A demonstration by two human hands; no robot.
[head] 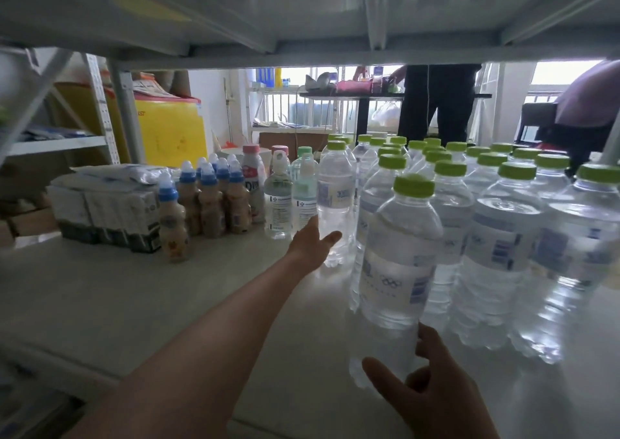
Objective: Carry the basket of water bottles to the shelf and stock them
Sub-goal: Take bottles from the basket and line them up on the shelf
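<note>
Several clear water bottles with green caps (503, 224) stand in rows on the right of the grey shelf (134, 304). My right hand (432, 388) grips the base of one such bottle (396, 271), held upright at the front of the group. My left hand (312, 245) reaches far in, its fingers wrapped around the lower part of another water bottle (335, 197) at the left edge of the rows. No basket is in view.
Small blue-capped drink bottles (204, 204), a wrapped pack of cartons (107, 204) and two slim clear bottles (292, 197) stand on the shelf's left. The upper shelf board (302, 12) hangs low overhead. Behind the shelf, people stand at a dark table (436, 103).
</note>
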